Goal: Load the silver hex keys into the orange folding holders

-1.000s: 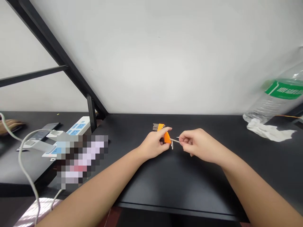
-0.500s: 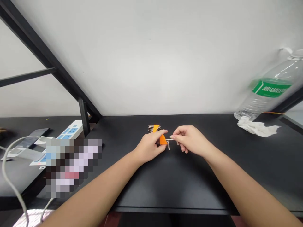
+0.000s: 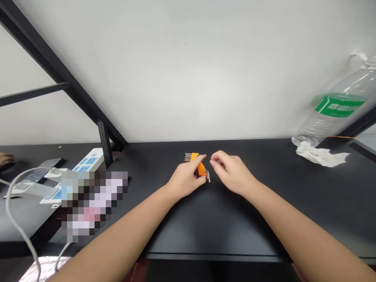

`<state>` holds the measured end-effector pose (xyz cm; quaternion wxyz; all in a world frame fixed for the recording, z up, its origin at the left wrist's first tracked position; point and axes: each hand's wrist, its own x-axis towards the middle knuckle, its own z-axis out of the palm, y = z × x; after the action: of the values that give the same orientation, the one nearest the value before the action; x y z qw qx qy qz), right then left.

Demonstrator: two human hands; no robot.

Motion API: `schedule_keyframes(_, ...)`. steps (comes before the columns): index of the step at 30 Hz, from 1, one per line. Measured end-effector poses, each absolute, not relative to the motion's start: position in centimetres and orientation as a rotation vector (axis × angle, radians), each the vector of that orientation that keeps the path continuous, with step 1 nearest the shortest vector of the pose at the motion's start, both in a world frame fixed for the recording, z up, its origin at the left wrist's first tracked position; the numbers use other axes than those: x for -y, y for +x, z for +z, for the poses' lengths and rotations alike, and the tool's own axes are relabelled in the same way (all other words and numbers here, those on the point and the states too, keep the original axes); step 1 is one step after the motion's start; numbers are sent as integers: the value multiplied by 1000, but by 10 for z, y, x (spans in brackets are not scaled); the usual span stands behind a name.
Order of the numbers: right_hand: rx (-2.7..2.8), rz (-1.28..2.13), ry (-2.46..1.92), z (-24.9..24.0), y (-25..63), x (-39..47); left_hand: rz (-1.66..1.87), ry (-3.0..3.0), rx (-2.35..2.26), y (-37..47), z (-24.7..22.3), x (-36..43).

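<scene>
In the middle of the black table my left hand is closed around an orange hex key holder. The ends of several hex keys stick out at the holder's left side. At its lower right corner, short bent metal key ends show close to my left thumb. Part of the holder is hidden under my fingers. Just to the right, my right hand is apart from the holder, fingers loosely curled, with thumb and index tips slightly separated. Nothing shows between them.
A large clear bottle with a green label leans by the wall at right, beside crumpled white tissue. On the left are a white power strip, a pale cable, a dark phone and black frame bars.
My right hand has let go of the hex key it pinched and lifted slightly away. That key now sits in the holder beside the other bent end. My left hand has barely moved.
</scene>
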<state>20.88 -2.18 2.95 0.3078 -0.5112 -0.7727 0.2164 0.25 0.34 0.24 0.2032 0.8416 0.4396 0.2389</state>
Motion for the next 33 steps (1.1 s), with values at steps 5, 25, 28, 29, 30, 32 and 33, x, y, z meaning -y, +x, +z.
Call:
schedule_keyframes(5,2361,375,-1638,26,239,10,683,2322,-1175,-3,-4,-7)
schedule_keyframes(25,2548,154,-1848,19,223,14,555,2368,-1266,-2,-4,-9)
schedule_keyframes(28,2454,269,-1794,26,225,16,551,2377,-1249,-2,-4,-9)
schedule_keyframes(29,2417,344,-1729,28,226,16,550,2384,-1242,-2,-4,-9)
schedule_keyframes(30,2385,432,-1644,30,227,17,548,2389,-1236,-2,-4,-8)
schedule_keyframes(32,2337,593,-1469,32,228,18,546,2389,-1228,-2,-3,-8)
schedule_keyframes(33,2323,656,-1406,32,228,19,545,2382,-1227,-2,-3,-8)
